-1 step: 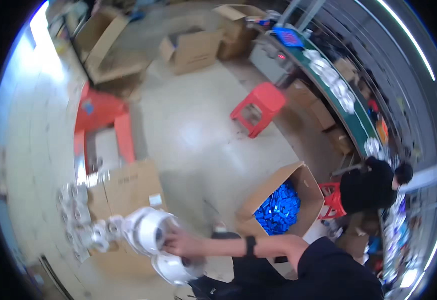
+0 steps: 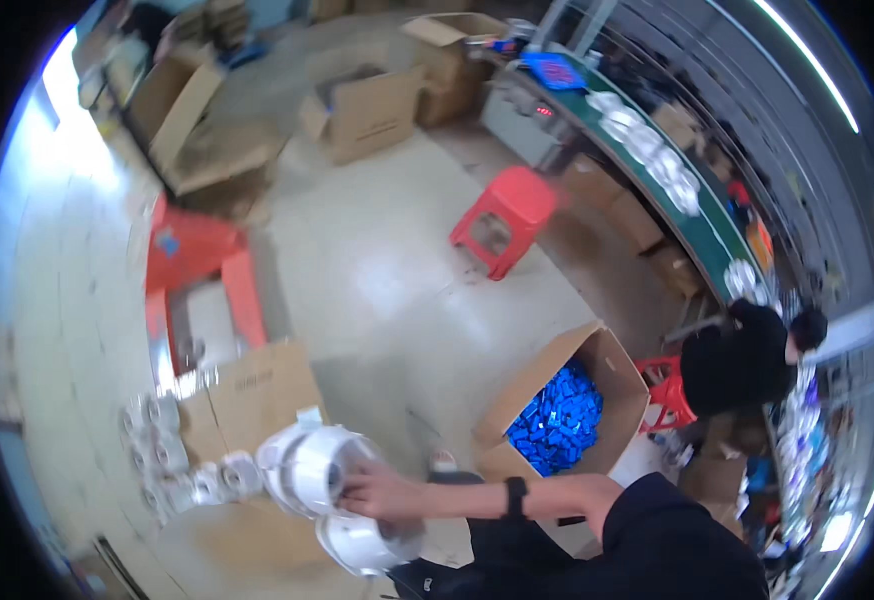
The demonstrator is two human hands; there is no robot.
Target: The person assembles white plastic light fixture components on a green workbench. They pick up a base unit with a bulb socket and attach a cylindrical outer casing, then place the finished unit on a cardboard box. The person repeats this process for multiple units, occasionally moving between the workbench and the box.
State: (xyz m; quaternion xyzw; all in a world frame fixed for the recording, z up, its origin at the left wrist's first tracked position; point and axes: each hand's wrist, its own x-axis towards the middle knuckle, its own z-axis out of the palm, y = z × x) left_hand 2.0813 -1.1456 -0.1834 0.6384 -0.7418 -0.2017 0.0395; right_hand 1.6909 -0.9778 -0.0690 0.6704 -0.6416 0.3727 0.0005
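My right hand [image 2: 382,493], at the end of a bare forearm with a dark wristband, is closed on white cylinders with hollow middles. Its fingers curl at the open end of the upper white cylinder [image 2: 319,470], which seems stacked against another. A lower white cylinder [image 2: 357,543] hangs just beneath the hand; how it is held is hidden. Motion blurs all of them. Several similar white cylinders [image 2: 169,452] stand on and beside flat brown cardboard [image 2: 257,395] at the left. My left hand does not show.
Close by on the right stands an open carton [image 2: 625,425] with blue pieces [image 2: 557,420]. A red stool [image 2: 507,220] and a red pallet jack [image 2: 192,245] stand farther off. A person in black [image 2: 737,358] sits by the green-topped bench [image 2: 702,240]. Open cartons [image 2: 372,115] lie farther back.
My right hand and the white cylinders have shifted slightly right, away from the cardboard. The whole view has also turned a little. The grip looks the same.
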